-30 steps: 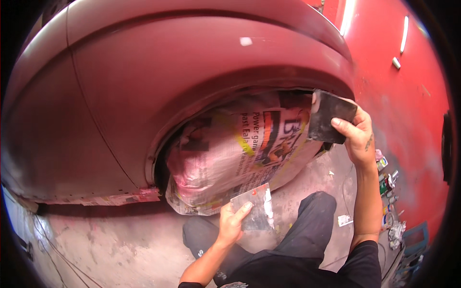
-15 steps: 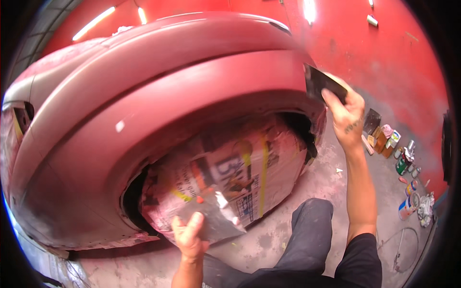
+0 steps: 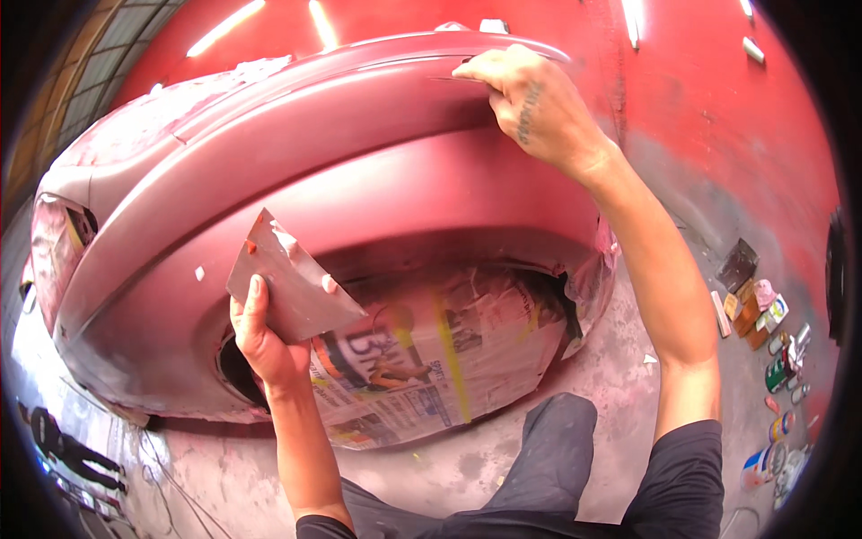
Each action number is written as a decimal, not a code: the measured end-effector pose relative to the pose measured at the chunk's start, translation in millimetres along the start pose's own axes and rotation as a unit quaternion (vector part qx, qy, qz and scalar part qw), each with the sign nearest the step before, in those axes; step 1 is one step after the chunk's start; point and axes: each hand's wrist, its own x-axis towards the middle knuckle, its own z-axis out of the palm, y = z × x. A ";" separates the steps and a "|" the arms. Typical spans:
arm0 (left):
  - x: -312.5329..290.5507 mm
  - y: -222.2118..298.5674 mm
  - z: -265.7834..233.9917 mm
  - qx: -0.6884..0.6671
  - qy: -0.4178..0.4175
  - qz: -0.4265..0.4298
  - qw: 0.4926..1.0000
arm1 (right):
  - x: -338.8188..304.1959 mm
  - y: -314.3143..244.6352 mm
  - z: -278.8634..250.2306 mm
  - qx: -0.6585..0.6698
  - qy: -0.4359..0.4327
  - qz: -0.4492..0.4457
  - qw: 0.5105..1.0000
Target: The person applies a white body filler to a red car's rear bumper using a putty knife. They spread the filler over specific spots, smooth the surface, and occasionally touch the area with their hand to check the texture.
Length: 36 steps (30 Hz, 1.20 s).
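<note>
My left hand [image 3: 265, 337] grips a flat grey putty board [image 3: 296, 296], its thumb on the upper face. Pale pink dabs of putty [image 3: 289, 244] and small orange-red blobs sit along the board's edges. It is tilted in front of the dull pink-primed car body [image 3: 386, 198]. My right hand [image 3: 534, 103] is closed at the body's upper edge, fingers pinched and pointing left. The black spreader seen in it earlier is now almost wholly hidden behind the fingers. A small white fleck [image 3: 199, 273] shows on the panel.
Newspaper masking [image 3: 422, 368] covers the wheel opening. Along the right wall stand cans [image 3: 777, 373], sanding blocks [image 3: 750, 319] and a dark sheet [image 3: 738, 262]. Cables [image 3: 166, 476] lie on the floor at the lower left. A person in dark clothes [image 3: 67, 454] is at the far left.
My right hand has moved up and left from the panel's right end to its upper edge. My left hand has raised the putty board up and left, away from the newspaper. The view has shifted.
</note>
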 end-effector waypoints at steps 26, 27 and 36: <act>-69.7 -4.2 -10.3 0.005 0.018 -0.051 0.999 | 6.1 -5.0 8.0 0.009 -0.012 -0.005 1.000; -72.3 -2.7 -11.1 0.004 0.016 -0.057 0.998 | 9.9 -4.0 10.2 0.003 -0.008 -0.006 1.000; -85.7 -5.9 -20.7 -0.016 0.018 -0.073 0.997 | 19.9 0.3 22.0 -0.034 -0.015 -0.022 0.999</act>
